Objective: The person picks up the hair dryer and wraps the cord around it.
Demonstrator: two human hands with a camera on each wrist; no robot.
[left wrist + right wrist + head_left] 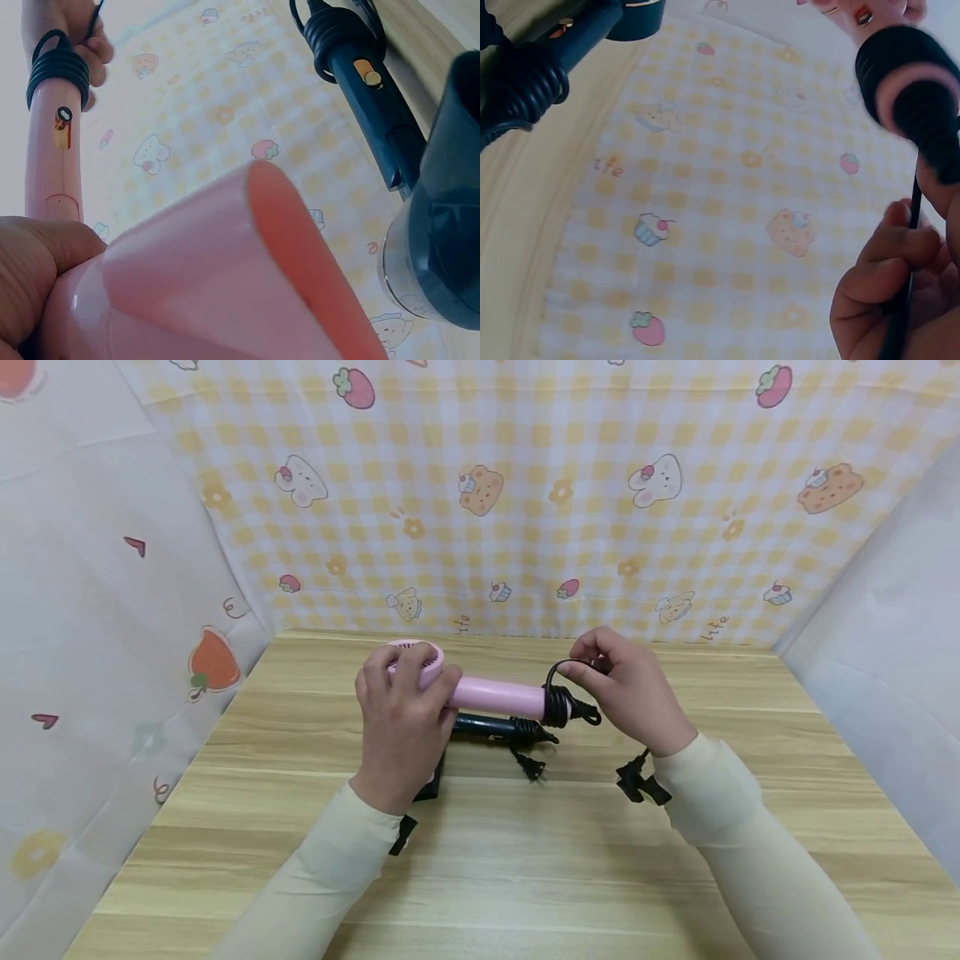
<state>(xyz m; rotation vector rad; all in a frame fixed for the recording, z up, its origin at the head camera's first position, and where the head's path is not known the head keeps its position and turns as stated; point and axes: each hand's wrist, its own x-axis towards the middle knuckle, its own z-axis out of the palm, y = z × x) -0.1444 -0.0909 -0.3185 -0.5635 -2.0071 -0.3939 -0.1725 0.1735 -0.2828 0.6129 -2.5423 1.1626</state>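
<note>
A pink hair dryer point(498, 695) is held above the table, its handle pointing right. My left hand point(405, 710) grips it around the head, thumb near the start of the handle. Black cord point(556, 706) is wound in several turns around the handle's end. My right hand point(630, 685) pinches a loose stretch of that cord between thumb and fingers, just right of the coil. The cord's plug point(641, 781) dangles below the right wrist. In the left wrist view the pink nozzle point(195, 262) fills the lower middle.
A dark blue hair dryer point(487, 727) lies on the wooden table point(525, 868) behind the left hand, cord wrapped around its handle and its plug point(531, 767) beside it. A yellow checked cloth point(525, 527) hangs behind the table; pale cloth walls stand at both sides.
</note>
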